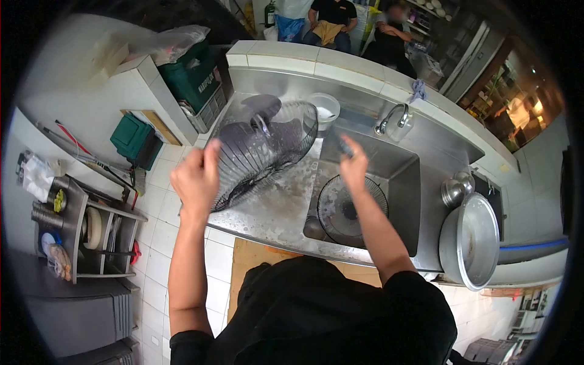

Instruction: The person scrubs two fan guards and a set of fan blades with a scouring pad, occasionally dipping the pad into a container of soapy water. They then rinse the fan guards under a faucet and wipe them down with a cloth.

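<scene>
My view is a fisheye circle, black at the corners, with straight lines bowing toward the edges. Even, cool light falls from above, and the wet steel tabletop [274, 213] shows pale glare. Far right, a doorway [517, 109] glows warm orange. My right hand [353, 163] is slightly motion-blurred; far figures are soft.

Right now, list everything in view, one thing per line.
wire fan guard: 1, dark, tilted on the wet steel counter, held at its rim
second fan guard: 1, dark, lying in the sink
tap: 1, chrome, behind the sink
white tub: 1, at the counter's back
metal basin: 1, silver, right of the sink
green crates: 2, upper left
seated people: 2, beyond the wall
left hand: grips the tilted guard
right hand: over the sink, holding something small and dark
</scene>
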`<state>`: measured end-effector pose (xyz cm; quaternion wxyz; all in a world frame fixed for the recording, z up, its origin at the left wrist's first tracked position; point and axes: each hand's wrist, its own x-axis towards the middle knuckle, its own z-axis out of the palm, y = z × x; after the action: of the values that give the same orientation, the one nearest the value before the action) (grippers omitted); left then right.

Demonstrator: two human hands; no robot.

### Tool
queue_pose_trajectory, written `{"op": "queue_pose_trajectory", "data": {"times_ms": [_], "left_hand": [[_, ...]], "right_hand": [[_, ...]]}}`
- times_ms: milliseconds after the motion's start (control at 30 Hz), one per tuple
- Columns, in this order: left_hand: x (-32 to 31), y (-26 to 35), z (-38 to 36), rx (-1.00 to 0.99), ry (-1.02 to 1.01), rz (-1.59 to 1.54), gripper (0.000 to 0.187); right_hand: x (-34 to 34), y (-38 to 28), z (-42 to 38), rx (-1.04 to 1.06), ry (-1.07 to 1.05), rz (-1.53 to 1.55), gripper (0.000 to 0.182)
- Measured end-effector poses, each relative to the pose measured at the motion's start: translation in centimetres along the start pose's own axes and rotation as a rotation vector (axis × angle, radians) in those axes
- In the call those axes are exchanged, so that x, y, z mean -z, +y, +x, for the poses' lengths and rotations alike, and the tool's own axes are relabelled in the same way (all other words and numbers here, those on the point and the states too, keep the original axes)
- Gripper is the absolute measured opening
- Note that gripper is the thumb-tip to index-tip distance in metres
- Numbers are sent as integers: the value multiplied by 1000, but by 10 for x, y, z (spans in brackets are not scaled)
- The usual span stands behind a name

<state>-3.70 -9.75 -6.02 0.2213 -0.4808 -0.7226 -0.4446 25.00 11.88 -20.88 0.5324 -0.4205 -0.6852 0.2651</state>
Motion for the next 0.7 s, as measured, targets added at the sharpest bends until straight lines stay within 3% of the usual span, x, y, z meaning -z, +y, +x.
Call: {"op": "queue_pose_trajectory", "data": {"times_ms": [33, 100, 133, 200, 233, 300, 333, 400, 467, 600, 667, 700], "left_hand": [[2, 0, -18, -176, 19, 57, 53], [7, 3, -59, -532, -41, 138, 52], [10, 7, -81, -611, -126, 213, 53], [2, -1, -126, -651, -191, 142, 55], [2, 6, -139, -652, -231, -2, 52], [-2, 5, -169, -570, -418, -87, 51], [-6, 0, -186, -530, -481, -107, 49], [-16, -5, -209, -456, -555, -100, 45], [-25, -6, -227, -443, -584, -102, 43], [-36, 3, -246, -327, -770, 24, 37], [-33, 1, -254, -239, -770, 30, 34], [-31, -3, -250, -103, -687, 80, 32]], "right_hand": [[6, 5, 23, -107, 17, -1, 51], [15, -11, 71, -380, -170, -30, 46], [8, -6, 89, -384, -176, -25, 46], [-10, 7, 122, -133, -207, -299, 44], [-19, 11, 137, -140, -226, -293, 44], [-47, 19, 163, -38, -458, -786, 42], [-65, 35, 177, -28, -496, -772, 42], [-98, 77, 204, 189, -686, -1079, 38], [-120, 78, 218, 52, -869, -1127, 39], [-164, 136, 216, 27, -959, -1088, 39], [-176, 166, 217, -78, -992, -966, 38], [-175, 171, 220, -73, -999, -965, 38]]}}
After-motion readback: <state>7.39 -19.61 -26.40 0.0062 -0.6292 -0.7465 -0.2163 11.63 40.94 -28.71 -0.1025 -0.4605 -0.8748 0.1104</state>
